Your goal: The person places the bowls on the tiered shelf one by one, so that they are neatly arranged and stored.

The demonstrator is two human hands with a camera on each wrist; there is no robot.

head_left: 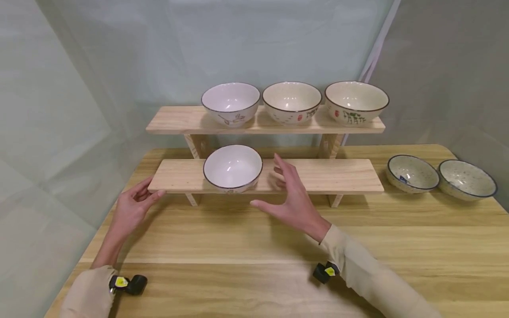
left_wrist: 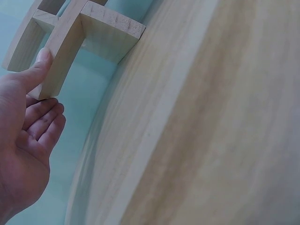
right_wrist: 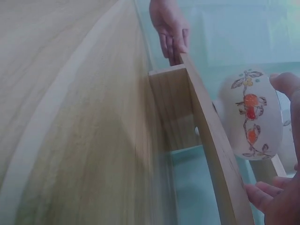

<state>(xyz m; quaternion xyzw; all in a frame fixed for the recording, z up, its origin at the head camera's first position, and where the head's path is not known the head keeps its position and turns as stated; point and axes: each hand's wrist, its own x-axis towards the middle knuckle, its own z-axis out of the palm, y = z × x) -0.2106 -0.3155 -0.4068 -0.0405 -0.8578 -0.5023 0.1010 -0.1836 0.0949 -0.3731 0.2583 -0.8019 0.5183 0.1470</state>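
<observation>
My left hand (head_left: 131, 210) pinches the left end of the lower board of a two-tier wooden stand (head_left: 326, 176). In the left wrist view its thumb lies on the front edge, with the other fingers curled by the board's end. A white bowl with a dark rim (head_left: 232, 168) sits upright on that board, left of its middle. Orange fruit and brown leaves decorate the bowl's outside in the right wrist view. Just right of the bowl is my right hand (head_left: 296, 203), thumb and fingers spread apart and holding nothing. Its thumb overlaps the bowl's edge in the right wrist view.
On the upper board stand three patterned bowls in a row: a white bowl (head_left: 230, 104), a cream bowl (head_left: 291, 104) and another cream bowl (head_left: 355, 104). Two speckled blue-rimmed bowls, one nearer (head_left: 413, 174) and one farther right (head_left: 467, 179), rest on the wooden table (head_left: 222, 238).
</observation>
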